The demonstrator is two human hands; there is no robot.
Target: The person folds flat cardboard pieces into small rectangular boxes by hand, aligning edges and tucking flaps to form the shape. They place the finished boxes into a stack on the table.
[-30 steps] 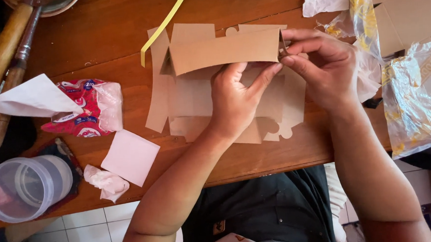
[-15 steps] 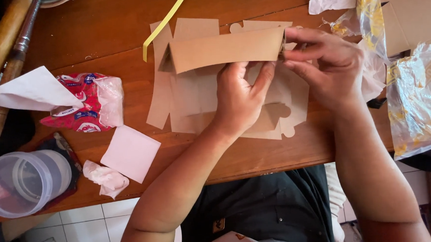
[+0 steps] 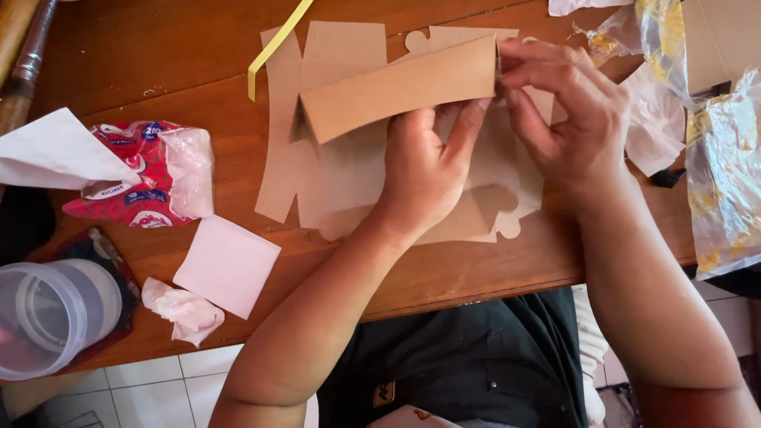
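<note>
A: How far along am I with the cardboard point(image 3: 369, 162)?

B: One flap point(image 3: 400, 87) is folded up; the rest of the cutout lies flat on the table point(image 3: 172, 42), so most folds look undone.

A: My left hand point(image 3: 422, 173) presses the sheet under the flap, fingers together; my right hand point(image 3: 566, 113) pinches the flap's right end.

B: Room is tight on the right, with plastic wrap point(image 3: 734, 169) and tissue point(image 3: 653, 121) beside my hand. Left, the tissue pack point(image 3: 148, 174) sits apart. The table edge is just below.

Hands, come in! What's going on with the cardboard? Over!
Left hand presses the flat brown cardboard cutout down. Right hand pinches the raised flap's end. Nothing in the way.
</note>
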